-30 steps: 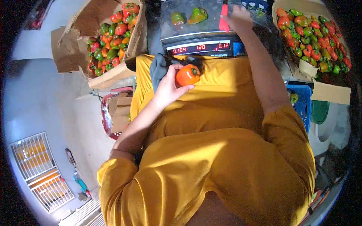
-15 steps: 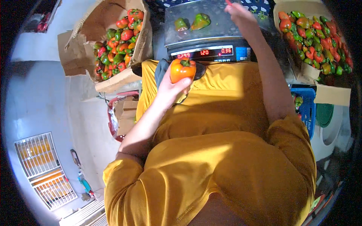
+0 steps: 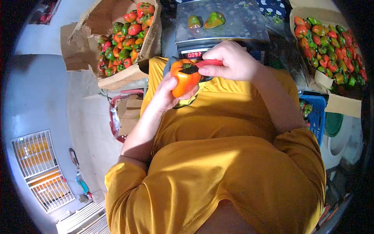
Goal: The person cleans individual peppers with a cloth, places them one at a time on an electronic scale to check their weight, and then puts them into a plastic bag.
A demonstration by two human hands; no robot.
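An orange bell pepper (image 3: 182, 85) sits in my left hand (image 3: 165, 95), stem end up, with fingers and thumb wrapped round its lower side. From the right, my right hand (image 3: 235, 62) grips a small knife by its red handle (image 3: 210, 62). The dark knife blade (image 3: 189, 70) lies against the pepper's top beside the green stem; how deep it goes I cannot tell. Just beyond my hands stands a digital scale (image 3: 245, 29), its lit display partly covered by my right hand. Two green peppers, one smaller (image 3: 194, 22) and one larger (image 3: 214, 20), rest on its metal plate.
At the left, a cardboard box (image 3: 95, 19) holds many red, orange and green peppers. Another pepper-filled cardboard box (image 3: 343, 105) stands at the right. Below that is a blue plastic basket (image 3: 320, 111) with some peppers. A red basket (image 3: 113, 121) with cardboard is low at the left.
My right hand has come down from above the scale plate to the orange pepper, bringing the knife to its top. The pepper has shifted slightly lower and tilted.
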